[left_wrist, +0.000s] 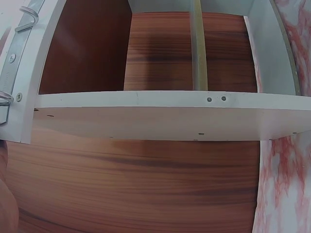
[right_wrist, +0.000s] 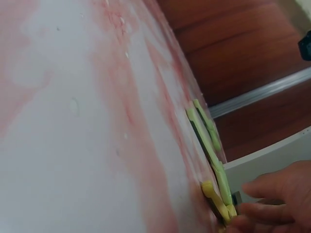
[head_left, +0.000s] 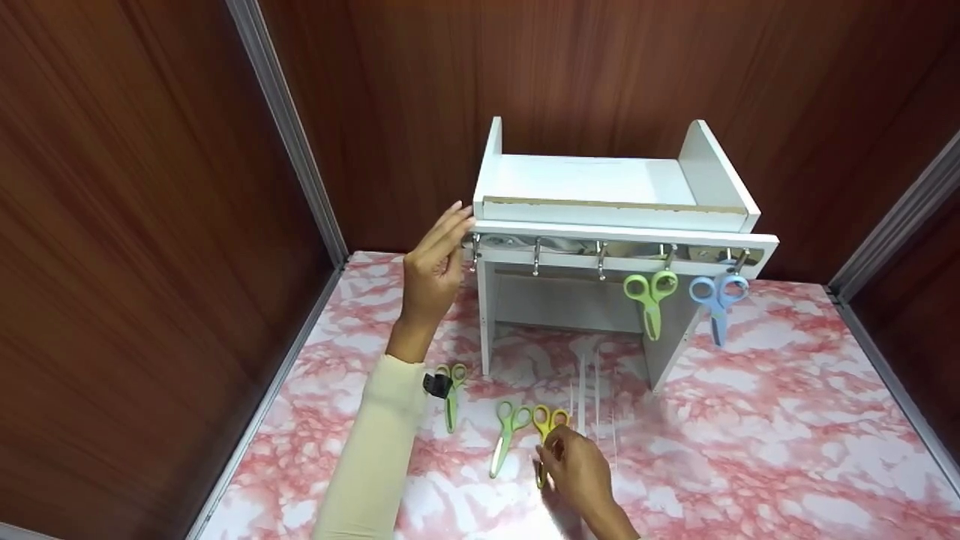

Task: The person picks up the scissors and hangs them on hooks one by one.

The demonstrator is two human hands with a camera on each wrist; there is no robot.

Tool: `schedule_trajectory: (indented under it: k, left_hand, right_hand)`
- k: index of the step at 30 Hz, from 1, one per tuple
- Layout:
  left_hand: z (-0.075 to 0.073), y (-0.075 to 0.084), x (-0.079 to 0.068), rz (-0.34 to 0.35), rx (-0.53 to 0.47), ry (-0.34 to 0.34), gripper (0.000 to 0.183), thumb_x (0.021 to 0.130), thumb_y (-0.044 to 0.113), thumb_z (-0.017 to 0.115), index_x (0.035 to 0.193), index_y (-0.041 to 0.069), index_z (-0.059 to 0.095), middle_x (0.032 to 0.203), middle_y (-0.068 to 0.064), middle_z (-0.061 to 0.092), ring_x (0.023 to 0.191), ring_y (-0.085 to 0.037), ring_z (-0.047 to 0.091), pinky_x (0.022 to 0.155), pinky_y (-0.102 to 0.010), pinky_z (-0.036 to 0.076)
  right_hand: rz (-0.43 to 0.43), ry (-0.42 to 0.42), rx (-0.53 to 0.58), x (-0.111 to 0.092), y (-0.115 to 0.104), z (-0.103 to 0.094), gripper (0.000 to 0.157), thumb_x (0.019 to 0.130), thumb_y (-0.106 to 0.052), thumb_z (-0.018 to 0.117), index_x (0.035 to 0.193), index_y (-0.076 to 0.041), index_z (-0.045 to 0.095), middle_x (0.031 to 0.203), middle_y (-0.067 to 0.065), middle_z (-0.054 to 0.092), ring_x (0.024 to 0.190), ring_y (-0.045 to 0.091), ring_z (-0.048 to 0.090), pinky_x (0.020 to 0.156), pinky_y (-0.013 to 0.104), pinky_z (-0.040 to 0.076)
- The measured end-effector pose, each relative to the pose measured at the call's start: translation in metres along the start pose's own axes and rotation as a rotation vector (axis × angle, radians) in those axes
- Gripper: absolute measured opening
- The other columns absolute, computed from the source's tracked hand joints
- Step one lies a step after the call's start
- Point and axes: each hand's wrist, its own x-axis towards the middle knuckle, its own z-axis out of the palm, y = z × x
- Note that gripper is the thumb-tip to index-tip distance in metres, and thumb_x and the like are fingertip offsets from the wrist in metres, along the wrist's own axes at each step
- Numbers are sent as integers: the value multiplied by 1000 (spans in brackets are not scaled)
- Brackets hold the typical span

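My left hand rests with fairly straight fingers against the left end of the hook rail on a white shelf unit. My right hand is over yellow scissors lying on the table; its fingertips are at them, partly covering the blades. In the right wrist view the thumb of the right hand stands apart from the fingers beside the yellow scissors. Green scissors lie just left of these, and another green pair lies by my left sleeve.
Green scissors and blue scissors hang from the two right-hand hooks. The other hooks hold nothing. Under the unit the red-and-white tabletop shows pale streaks. Brown wood-look panels with metal edges enclose the table.
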Motion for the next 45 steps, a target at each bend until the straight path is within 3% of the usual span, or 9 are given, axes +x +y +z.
schedule_trajectory:
  k: [5,9,14,24,35,45]
  left_hand:
    - [0,0,0,3,-2,-1,38,88,-22,59,118,-2,73,128,-15,69,130,-31,59,107,-38,49]
    - [0,1,0,-2,8,-1,39,88,-22,60,119,-2,73,128,-14,69,129,-31,59,106,-37,50]
    - [1,1,1,-2,5,2,39,88,-23,59,119,-2,73,128,-15,69,129,-30,59,105,-36,50]
    - [1,1,2,1,6,-4,37,90,-21,59,119,-2,73,129,-14,68,130,-29,58,105,-37,50]
    - [0,2,2,2,5,-1,39,88,-22,60,119,-2,73,129,-15,68,130,-30,58,107,-37,49]
    - [0,1,1,2,0,6,38,89,-22,59,118,-2,73,128,-14,69,129,-31,59,106,-38,50]
  right_hand:
    - [26,32,-76,-2,-3,-1,27,83,-25,85,78,-17,60,63,-12,56,52,3,49,44,26,41]
    - [26,-50,-140,-5,-3,-3,35,82,-34,85,74,-17,55,60,-10,54,48,4,47,41,23,39]
    - [43,-172,-139,-6,-3,-4,37,81,-37,85,72,-17,55,60,-10,52,49,5,47,41,22,38]
    - [74,-209,-151,-4,-4,-6,36,81,-32,86,69,-17,56,60,-9,53,51,8,49,44,29,40]
    - [121,-228,-13,-4,2,-8,28,83,-15,81,75,-13,54,65,-5,54,54,11,51,46,28,43]
    - [71,-178,102,-5,10,-8,25,80,-5,76,73,-13,53,61,-6,50,51,8,44,42,22,35]
